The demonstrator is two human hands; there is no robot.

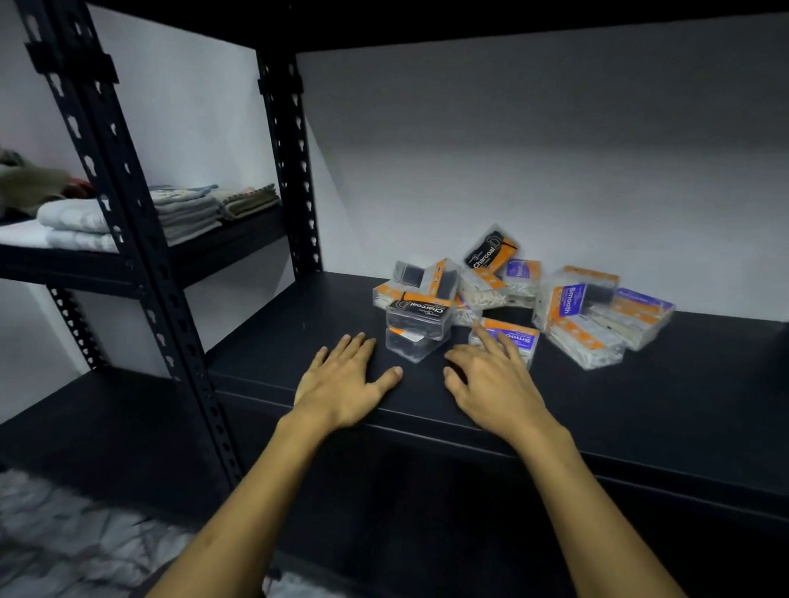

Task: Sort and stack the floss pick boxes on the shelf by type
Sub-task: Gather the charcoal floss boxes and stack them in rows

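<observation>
Both hands lie over the front edge of the dark shelf (614,393). The left hand (342,384) rests flat on the board, fingers straight and slightly spread, holding nothing. The right hand (493,380) hovers or rests with relaxed fingers, its fingertips (480,329) at a purple "Smooth" box (514,338); whether they touch is unclear. The floss pick boxes (519,293) lie jumbled toward the back middle of the shelf, unsorted. A black "Charcoal" box (418,316) sits on another clear box just beyond the left hand. Several labels are blurred or overlapped. Folded towels (185,213), partly hidden by an upright post (121,184), sit on the neighbouring shelf.
</observation>
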